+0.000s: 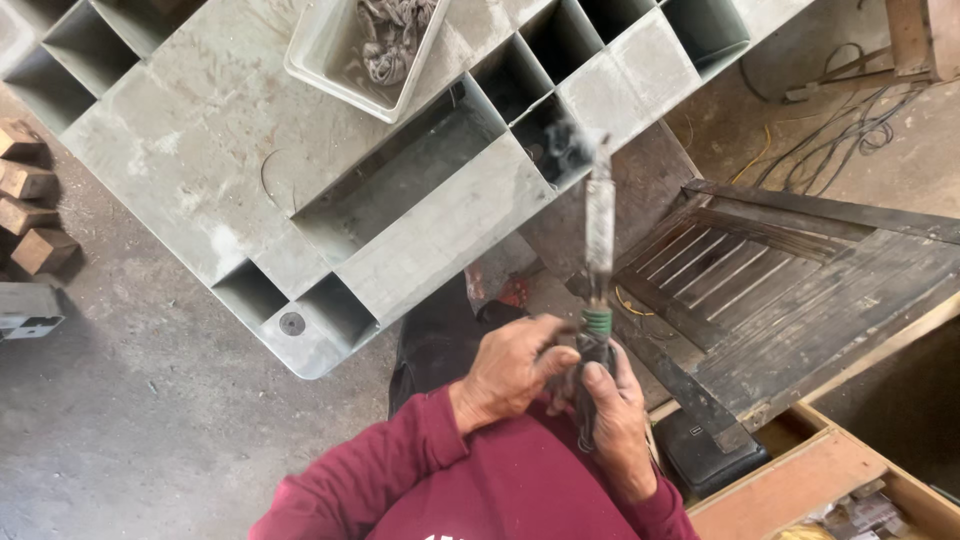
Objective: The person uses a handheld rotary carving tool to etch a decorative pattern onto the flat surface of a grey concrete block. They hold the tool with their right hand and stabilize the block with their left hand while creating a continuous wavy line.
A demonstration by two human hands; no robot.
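I hold a long flat metal tool [599,225] upright in front of my body; its blade looks blurred. A green wrapped band [597,320] sits where the blade meets a dark handle. My right hand [618,425] is closed around that handle. My left hand [508,372] is beside it, fingers and thumb pinching the handle just under the green band. Both arms wear maroon sleeves. The blade's tip reaches over the edge of a grey plastic pallet [240,130].
On the pallet stands a grey tray [322,50] holding tangled rags. Wooden blocks [30,215] lie at the left on the concrete floor. A dark slatted wooden shutter [800,290] lies at the right, a black case [712,455] and a wooden box [800,480] below it, cables [850,125] beyond.
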